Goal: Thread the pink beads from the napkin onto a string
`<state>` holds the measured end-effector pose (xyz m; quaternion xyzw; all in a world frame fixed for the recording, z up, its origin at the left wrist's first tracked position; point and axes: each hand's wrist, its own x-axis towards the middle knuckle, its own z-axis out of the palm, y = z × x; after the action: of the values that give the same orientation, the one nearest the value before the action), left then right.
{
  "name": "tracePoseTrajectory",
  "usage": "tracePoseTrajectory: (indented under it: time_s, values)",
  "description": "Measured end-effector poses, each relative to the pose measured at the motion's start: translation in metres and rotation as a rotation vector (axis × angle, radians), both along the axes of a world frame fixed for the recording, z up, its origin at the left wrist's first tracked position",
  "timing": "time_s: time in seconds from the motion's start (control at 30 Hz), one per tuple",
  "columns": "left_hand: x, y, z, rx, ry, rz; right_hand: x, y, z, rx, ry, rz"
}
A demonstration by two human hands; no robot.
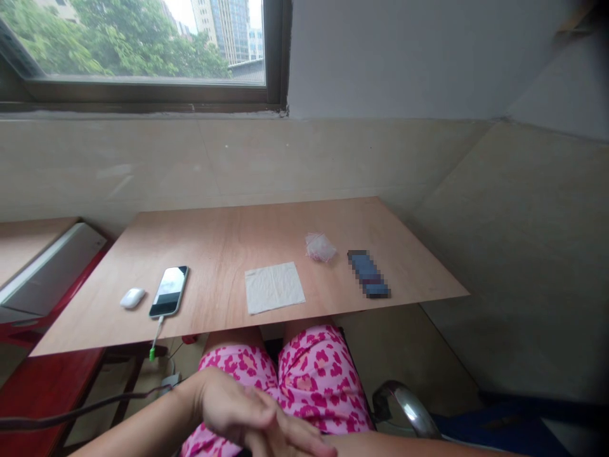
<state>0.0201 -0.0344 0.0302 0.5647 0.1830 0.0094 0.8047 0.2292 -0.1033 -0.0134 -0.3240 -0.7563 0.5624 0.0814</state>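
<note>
Here hands [266, 425] overlap above lap; napkin [275, 287] lies flat.

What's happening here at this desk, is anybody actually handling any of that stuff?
Nobody is handling anything on the table right now. A person sits at it with both hands down over their lap: the left hand lies across the right hand, both bare and holding nothing. On the wooden top, untouched, lie a white mouse, a phone plugged into a cable, a folded tissue, a small clear plastic packet and a blue flat object, too blurred to identify.
</note>
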Motion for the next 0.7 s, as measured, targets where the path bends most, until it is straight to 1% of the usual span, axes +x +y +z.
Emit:
tracePoseTrajectory:
  time_s: [0.03,0.1,0.13,0.2,0.23,0.3,0.37,0.43,0.47,0.53,0.57,0.63,0.7]
  values:
    - [0.001,0.000,-0.007,-0.090,-0.054,-0.045,-0.003,-0.001,-0.002,0.043,0.017,-0.051]
    - [0.003,-0.003,-0.021,-0.276,-0.090,0.098,-0.011,-0.001,-0.009,0.160,0.016,-0.135]
    - [0.005,-0.005,-0.028,-0.337,-0.077,0.195,-0.015,0.002,-0.012,0.218,-0.008,-0.150]
    - [0.010,-0.007,-0.040,-0.371,-0.044,0.375,-0.023,0.012,-0.019,0.309,-0.091,-0.110]
    - [0.013,-0.008,-0.045,-0.345,-0.033,0.449,-0.027,0.017,-0.021,0.347,-0.132,-0.077]
    - [0.021,-0.008,-0.050,-0.242,-0.024,0.574,-0.033,0.027,-0.024,0.411,-0.189,-0.029]
    - [0.029,-0.006,-0.052,-0.117,-0.004,0.719,-0.035,0.039,-0.026,0.461,-0.223,-0.021]
    - [0.035,0.000,-0.053,-0.016,0.022,0.877,-0.034,0.058,-0.026,0.516,-0.247,-0.025]
    - [0.037,0.004,-0.054,0.033,0.030,0.944,-0.032,0.072,-0.025,0.547,-0.256,-0.029]
    - [0.037,0.013,-0.057,0.123,0.028,1.058,-0.024,0.108,-0.024,0.624,-0.264,-0.022]
    - [0.036,0.017,-0.060,0.152,0.026,1.115,-0.018,0.131,-0.024,0.658,-0.279,-0.074]
    - [0.029,0.021,-0.069,0.152,0.039,1.221,0.000,0.180,-0.026,0.728,-0.327,-0.252]
    - [0.023,0.018,-0.080,0.110,0.098,1.288,0.021,0.226,-0.032,0.800,-0.413,-0.449]
